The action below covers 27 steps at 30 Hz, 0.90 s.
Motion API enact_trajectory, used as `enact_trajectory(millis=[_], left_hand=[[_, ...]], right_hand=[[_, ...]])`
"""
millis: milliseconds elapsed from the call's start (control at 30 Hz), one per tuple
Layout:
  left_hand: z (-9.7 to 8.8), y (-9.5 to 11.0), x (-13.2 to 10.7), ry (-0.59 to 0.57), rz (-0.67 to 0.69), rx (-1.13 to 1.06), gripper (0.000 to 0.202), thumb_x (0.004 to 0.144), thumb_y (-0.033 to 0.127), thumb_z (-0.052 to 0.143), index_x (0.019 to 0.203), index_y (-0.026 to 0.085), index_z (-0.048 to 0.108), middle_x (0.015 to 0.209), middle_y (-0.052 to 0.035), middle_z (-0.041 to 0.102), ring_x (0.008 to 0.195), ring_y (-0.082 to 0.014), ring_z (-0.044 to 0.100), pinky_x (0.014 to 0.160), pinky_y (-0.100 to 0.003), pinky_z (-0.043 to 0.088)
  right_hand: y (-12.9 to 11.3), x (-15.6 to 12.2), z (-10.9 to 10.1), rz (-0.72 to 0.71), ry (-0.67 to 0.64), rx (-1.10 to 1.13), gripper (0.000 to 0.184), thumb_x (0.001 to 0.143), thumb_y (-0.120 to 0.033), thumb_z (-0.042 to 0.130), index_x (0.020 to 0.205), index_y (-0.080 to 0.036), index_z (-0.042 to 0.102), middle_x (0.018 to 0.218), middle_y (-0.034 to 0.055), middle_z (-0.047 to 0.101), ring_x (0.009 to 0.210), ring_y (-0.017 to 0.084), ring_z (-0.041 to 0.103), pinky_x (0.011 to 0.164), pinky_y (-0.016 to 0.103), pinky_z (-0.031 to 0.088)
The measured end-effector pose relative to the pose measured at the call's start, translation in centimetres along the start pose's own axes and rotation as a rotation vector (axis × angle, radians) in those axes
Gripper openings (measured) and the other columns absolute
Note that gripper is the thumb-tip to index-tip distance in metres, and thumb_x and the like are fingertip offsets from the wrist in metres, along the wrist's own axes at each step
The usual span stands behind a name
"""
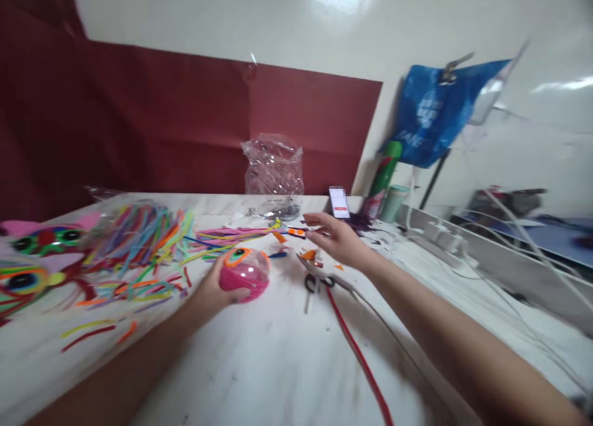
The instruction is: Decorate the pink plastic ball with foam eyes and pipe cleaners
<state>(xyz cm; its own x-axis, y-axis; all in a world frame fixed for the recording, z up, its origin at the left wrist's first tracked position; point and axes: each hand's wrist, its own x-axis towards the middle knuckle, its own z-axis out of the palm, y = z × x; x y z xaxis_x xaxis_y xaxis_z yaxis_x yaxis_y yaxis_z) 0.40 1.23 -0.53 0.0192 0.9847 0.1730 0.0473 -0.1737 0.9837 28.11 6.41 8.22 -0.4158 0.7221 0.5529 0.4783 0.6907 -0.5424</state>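
My left hand (214, 285) is wrapped around a clear round ball (250, 270) with bright pink strands in its lower part. An orange-rimmed eye with a dark centre sits on its upper left. My right hand (334, 238) reaches over the table with its fingers stretched to the left and apart. By its fingertips lies a small dark strip with orange-and-white dots (296, 232); I cannot make out whether they touch. Below that hand are scissors (319, 280) with dark handle loops, beside orange scraps (308, 254). A red cord (356, 346) runs from there to the front edge.
Colourful pipe cleaners (139, 234) are heaped at the left, near finished-looking animal faces (46, 244). A clear plastic bag (274, 167) and a phone (338, 202) stand at the back. A green can (385, 178), a cup (395, 204) and a power strip (435, 244) are right.
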Motion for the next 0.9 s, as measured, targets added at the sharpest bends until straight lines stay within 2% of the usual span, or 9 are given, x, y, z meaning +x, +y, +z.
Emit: enact_trajectory(millis=[100,167,200,333,433,533,633,767,900], left_hand=[[-0.5,0.3,0.6,0.092,-0.019,0.092,0.094,0.054,0.032,0.083,0.135,0.027,0.037,0.128,-0.0113,0.059,0.11,-0.0334,0.061,0.09,-0.047,0.051],[-0.5,0.6,0.7,0.125,-0.009,0.139,0.091,0.054,0.033,0.082,0.134,0.027,0.039,0.126,-0.0098,0.06,0.109,-0.032,0.062,0.09,-0.044,0.052],[-0.5,0.8,0.8,0.131,-0.004,0.163,0.089,0.055,0.034,0.082,0.133,0.027,0.04,0.125,-0.0089,0.062,0.108,-0.0311,0.063,0.089,-0.042,0.053],[-0.2,1.0,0.7,0.144,0.013,0.222,0.083,0.055,0.033,0.082,0.129,0.028,0.045,0.12,-0.006,0.066,0.105,-0.0292,0.065,0.085,-0.037,0.056],[0.0,0.9,0.7,0.179,0.01,0.234,0.084,0.055,0.034,0.082,0.13,0.028,0.044,0.118,-0.0065,0.066,0.104,-0.0301,0.065,0.086,-0.037,0.055],[0.0,0.9,0.5,0.204,-0.005,0.223,0.085,0.054,0.035,0.083,0.13,0.026,0.045,0.114,-0.0074,0.067,0.105,-0.0312,0.064,0.088,-0.04,0.053],[0.0,1.0,0.4,0.178,-0.009,0.168,0.085,0.055,0.035,0.083,0.13,0.025,0.044,0.115,-0.0076,0.066,0.105,-0.0299,0.064,0.089,-0.041,0.052],[-0.1,0.7,0.5,0.166,-0.033,0.039,0.078,0.061,0.034,0.08,0.13,0.025,0.044,0.113,-0.0068,0.067,0.098,-0.0243,0.067,0.084,-0.036,0.054],[-1.5,0.4,1.0,0.3,0.027,-0.055,0.065,0.068,0.037,0.074,0.126,0.025,0.047,0.107,-0.0029,0.068,0.091,-0.0192,0.067,0.081,-0.031,0.053]], right_hand=[[-1.1,-0.7,-3.9,0.115,-0.165,-0.128,0.021,0.086,-0.027,0.054,0.098,-0.015,0.066,0.096,0.0094,0.072,0.083,0.019,0.067,0.071,0.029,0.052],[-1.7,-3.2,-4.5,0.194,-0.363,-0.328,0.022,0.088,-0.029,0.05,0.088,-0.016,0.067,0.085,0.0067,0.072,0.074,0.017,0.066,0.064,0.026,0.048],[-1.9,-4.8,-4.2,0.237,-0.41,-0.386,0.022,0.087,-0.03,0.051,0.084,-0.015,0.068,0.079,0.0071,0.072,0.069,0.017,0.065,0.06,0.025,0.046],[-1.2,-11.8,-0.5,0.357,-0.504,-0.56,0.035,0.077,-0.042,0.064,0.098,-0.014,0.064,0.075,0.0095,0.072,0.063,0.022,0.065,0.054,0.027,0.042],[-0.4,-15.4,1.6,0.235,-0.421,-0.585,0.019,0.091,-0.025,0.045,0.093,-0.017,0.061,0.081,0.0088,0.071,0.068,0.018,0.065,0.06,0.026,0.043],[-0.8,-16.3,1.0,0.088,-0.417,-0.533,0.016,0.089,-0.017,0.043,0.09,-0.018,0.059,0.079,0.0071,0.069,0.065,0.017,0.064,0.06,0.025,0.044],[-2.3,-14.0,-0.7,0.029,-0.513,-0.396,0.017,0.078,-0.007,0.05,0.084,-0.02,0.06,0.074,0.0025,0.066,0.062,0.015,0.06,0.056,0.022,0.043],[-3.3,-6.2,-0.8,0.094,-0.222,-0.197,0.018,0.076,-0.005,0.05,0.082,-0.018,0.06,0.07,-0.0009,0.062,0.061,0.012,0.058,0.057,0.02,0.045],[-1.5,1.2,0.6,0.128,-0.122,-0.217,0.016,0.088,-0.019,0.047,0.099,-0.015,0.057,0.082,0.0031,0.067,0.066,0.012,0.062,0.058,0.022,0.047]])
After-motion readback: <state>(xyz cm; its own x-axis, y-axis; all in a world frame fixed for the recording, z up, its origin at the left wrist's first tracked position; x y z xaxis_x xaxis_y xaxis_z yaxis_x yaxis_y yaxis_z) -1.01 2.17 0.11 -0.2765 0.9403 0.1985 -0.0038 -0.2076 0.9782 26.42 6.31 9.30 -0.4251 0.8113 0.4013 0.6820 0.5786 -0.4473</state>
